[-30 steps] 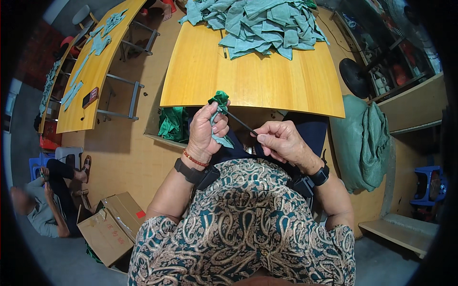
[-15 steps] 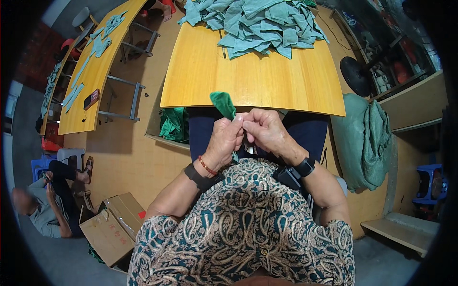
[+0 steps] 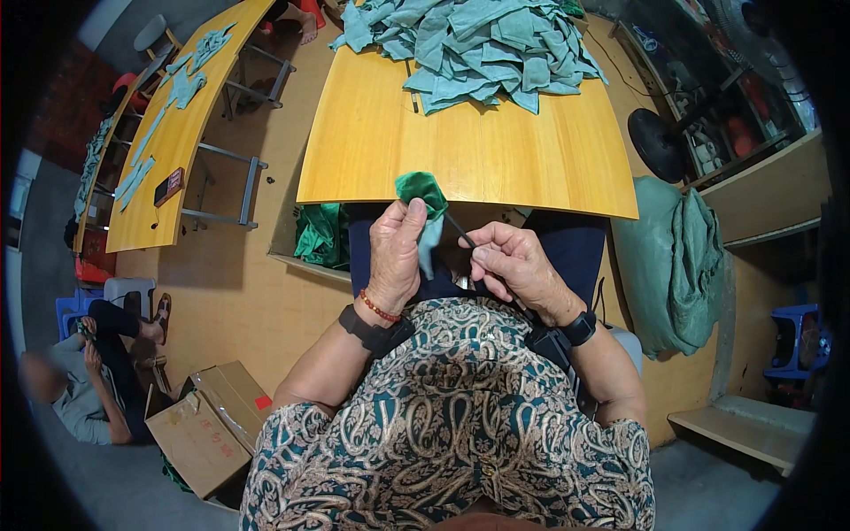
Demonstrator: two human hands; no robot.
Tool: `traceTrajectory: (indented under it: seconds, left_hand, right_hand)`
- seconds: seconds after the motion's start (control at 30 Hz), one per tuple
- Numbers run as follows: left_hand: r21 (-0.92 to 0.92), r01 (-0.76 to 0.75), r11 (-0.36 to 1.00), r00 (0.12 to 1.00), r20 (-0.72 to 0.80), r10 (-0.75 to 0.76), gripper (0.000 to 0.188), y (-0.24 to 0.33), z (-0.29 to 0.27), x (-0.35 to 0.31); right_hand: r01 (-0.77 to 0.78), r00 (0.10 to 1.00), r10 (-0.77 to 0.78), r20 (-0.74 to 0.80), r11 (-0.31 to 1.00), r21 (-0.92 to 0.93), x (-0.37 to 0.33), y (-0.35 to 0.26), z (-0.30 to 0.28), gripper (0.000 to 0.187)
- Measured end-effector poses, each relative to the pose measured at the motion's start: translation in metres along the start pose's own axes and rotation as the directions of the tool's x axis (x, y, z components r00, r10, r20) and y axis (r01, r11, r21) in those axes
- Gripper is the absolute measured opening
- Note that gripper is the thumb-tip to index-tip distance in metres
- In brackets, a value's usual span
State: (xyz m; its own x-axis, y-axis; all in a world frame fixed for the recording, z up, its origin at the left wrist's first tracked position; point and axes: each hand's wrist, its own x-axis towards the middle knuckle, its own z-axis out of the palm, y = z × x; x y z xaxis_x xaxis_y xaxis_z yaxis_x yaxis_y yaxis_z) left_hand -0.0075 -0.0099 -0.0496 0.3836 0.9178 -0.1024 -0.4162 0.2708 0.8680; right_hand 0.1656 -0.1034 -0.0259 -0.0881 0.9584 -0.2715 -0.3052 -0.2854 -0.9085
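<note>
The left hand [image 3: 396,257] is raised over the lap, just short of the table's [image 3: 496,155] near edge, with thumb and fingers pinched shut on a small green cloth piece [image 3: 422,189]. A darker green fold sticks up above the thumb; a paler strip hangs down behind the palm. The right hand [image 3: 515,265] sits just beside it, fingers curled closed on a thin dark rod [image 3: 462,232] whose tip angles up-left toward the cloth. The two hands are close together but not touching.

The cloth looks light, limp and soft; it probably bunches and slips unless gripped near the fold, where the left thumb now presses. The rod seems stiff and slender, best held low on its shaft, as the right fingers do.

Both forearms rise from the lower edge, elbows bent. The left wrist, wearing a bead bracelet, is turned so the back of the hand faces the camera. The right wrist carries a dark watch.

A pile of teal fabric [image 3: 478,44] covers the table's far end.
</note>
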Motion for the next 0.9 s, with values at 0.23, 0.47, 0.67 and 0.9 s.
traceTrajectory:
  seconds: [0.23,0.47,0.67,0.9]
  left_hand:
    - [-0.055,-0.038,0.998,0.981,0.190,0.048,0.017,-0.011,-0.005,0.001]
    - [-0.428,0.291,0.856,0.919,0.373,-0.126,0.049,-0.001,-0.008,0.015]
    - [-0.418,0.216,0.883,0.952,0.291,-0.095,0.031,0.005,-0.013,0.015]
    - [-0.374,0.154,0.914,0.949,0.313,-0.032,0.025,0.004,-0.001,0.006]
  right_hand:
    - [0.154,0.988,-0.150,-0.047,0.984,0.089,0.008,-0.006,0.001,0.021]
    - [0.059,0.990,-0.074,0.119,0.990,0.128,0.004,-0.004,0.000,0.024]
    - [0.001,0.994,-0.003,0.112,1.000,0.011,-0.004,-0.006,-0.002,0.025]
    - [0.104,0.995,-0.103,-0.010,0.991,0.081,0.005,0.002,0.003,0.023]
